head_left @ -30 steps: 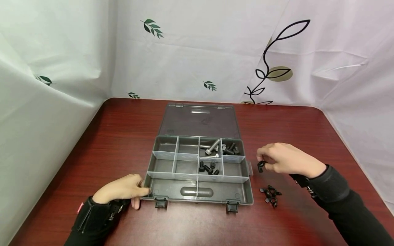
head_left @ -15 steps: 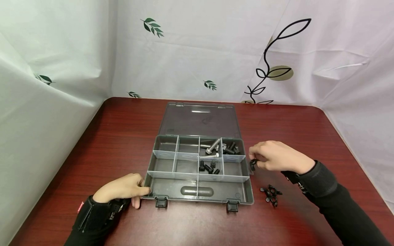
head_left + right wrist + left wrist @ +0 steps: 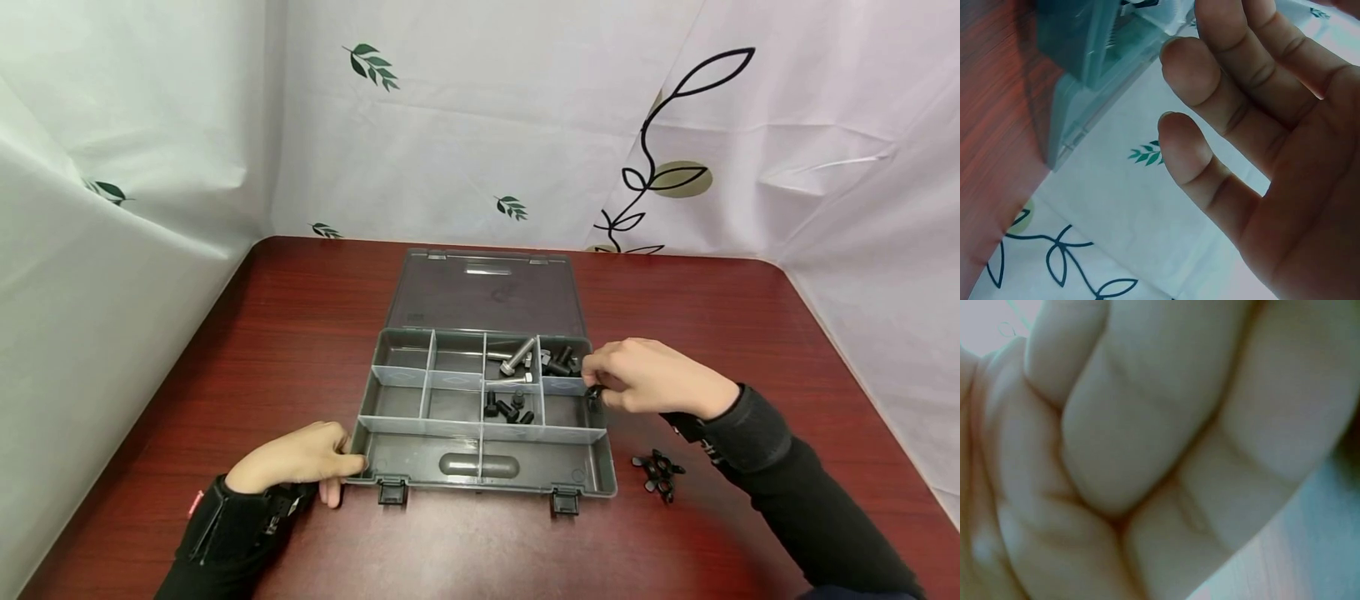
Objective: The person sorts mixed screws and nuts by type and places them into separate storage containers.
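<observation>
My left hand [image 3: 300, 454] grips the front left corner of a grey plastic compartment box [image 3: 420, 460], thumb over the rim and fingers outside; in the left wrist view its curled fingers [image 3: 1147, 406] fill the picture. With thumb and index finger, my right hand [image 3: 648, 375] pinches a small black wing nut [image 3: 593, 393] over the right-hand compartment of the middle row. The right wrist view shows its other fingers [image 3: 1191, 72] loosely bent, off the box. More black wing nuts [image 3: 659, 476] lie in a pile on the table, right of the box.
Silver bolts [image 3: 517, 358] and black bolts [image 3: 558, 365] share the back row's right half. Short black bolts [image 3: 510, 408] lie in the middle row. The box's lid [image 3: 483, 292] lies folded back. White patterned cloth [image 3: 450, 125] surrounds the reddish table [image 3: 315, 350].
My right hand has moved left with the wing nut, from the table beside the box to over its right-hand compartment. The left hand has stayed at the corner.
</observation>
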`<act>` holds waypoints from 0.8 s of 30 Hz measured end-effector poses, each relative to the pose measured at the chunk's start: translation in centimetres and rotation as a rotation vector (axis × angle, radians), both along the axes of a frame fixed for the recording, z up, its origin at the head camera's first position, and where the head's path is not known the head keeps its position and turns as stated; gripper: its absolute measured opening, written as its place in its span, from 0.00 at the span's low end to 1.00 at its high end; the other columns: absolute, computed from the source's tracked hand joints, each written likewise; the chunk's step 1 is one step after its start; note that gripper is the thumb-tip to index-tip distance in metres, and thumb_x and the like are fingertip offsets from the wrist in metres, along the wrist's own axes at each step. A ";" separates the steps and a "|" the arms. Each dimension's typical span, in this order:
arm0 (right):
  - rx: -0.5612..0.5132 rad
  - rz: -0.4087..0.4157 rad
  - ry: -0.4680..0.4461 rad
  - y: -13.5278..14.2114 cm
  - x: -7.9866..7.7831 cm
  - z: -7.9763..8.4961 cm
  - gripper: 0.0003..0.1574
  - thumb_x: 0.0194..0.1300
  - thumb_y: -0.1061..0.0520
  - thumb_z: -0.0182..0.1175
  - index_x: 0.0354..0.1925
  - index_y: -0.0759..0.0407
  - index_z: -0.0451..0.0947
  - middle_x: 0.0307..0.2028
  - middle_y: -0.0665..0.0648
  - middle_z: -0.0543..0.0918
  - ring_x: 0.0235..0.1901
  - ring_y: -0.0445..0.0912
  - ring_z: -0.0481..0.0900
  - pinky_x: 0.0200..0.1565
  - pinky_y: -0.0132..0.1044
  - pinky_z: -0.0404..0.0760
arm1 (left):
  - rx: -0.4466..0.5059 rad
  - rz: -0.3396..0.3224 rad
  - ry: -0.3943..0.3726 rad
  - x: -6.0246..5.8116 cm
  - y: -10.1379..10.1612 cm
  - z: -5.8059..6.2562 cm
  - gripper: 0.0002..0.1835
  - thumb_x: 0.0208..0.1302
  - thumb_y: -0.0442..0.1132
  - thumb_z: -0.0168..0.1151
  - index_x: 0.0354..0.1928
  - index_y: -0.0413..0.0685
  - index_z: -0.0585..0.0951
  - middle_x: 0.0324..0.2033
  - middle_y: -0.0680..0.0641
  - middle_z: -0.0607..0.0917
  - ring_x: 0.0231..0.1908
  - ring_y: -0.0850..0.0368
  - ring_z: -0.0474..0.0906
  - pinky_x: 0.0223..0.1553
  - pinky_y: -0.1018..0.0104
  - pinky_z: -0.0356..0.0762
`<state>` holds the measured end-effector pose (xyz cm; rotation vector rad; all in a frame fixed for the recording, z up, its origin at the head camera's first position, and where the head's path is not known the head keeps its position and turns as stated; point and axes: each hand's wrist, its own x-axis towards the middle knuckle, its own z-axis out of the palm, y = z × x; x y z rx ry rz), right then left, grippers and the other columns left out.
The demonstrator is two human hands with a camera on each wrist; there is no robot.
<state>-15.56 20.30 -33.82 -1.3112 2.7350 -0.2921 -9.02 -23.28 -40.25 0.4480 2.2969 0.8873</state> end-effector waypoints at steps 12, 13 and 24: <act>-0.013 0.025 -0.020 -1.5 -0.4 0.3 0.11 0.51 0.61 0.56 0.32 0.45 0.73 0.24 0.42 0.68 0.25 0.34 0.64 0.30 0.35 0.67 | 0.009 -0.001 0.000 0.0 0.0 0.0 0.13 0.56 0.43 0.54 0.19 0.44 0.73 0.11 0.52 0.78 0.14 0.56 0.77 0.21 0.61 0.74; -0.012 0.026 -0.023 -1.6 -0.5 0.3 0.11 0.50 0.61 0.56 0.32 0.45 0.72 0.24 0.42 0.68 0.25 0.34 0.65 0.30 0.35 0.67 | 0.008 -0.001 0.000 0.0 0.0 0.1 0.13 0.56 0.43 0.54 0.19 0.44 0.73 0.11 0.52 0.78 0.14 0.56 0.77 0.21 0.62 0.74; -0.020 0.036 -0.037 -2.5 -0.5 0.3 0.10 0.50 0.61 0.56 0.30 0.46 0.72 0.24 0.41 0.70 0.24 0.34 0.65 0.29 0.34 0.67 | 0.016 -0.004 0.017 0.0 0.0 -0.1 0.14 0.56 0.44 0.54 0.17 0.45 0.72 0.10 0.52 0.78 0.13 0.56 0.77 0.20 0.62 0.74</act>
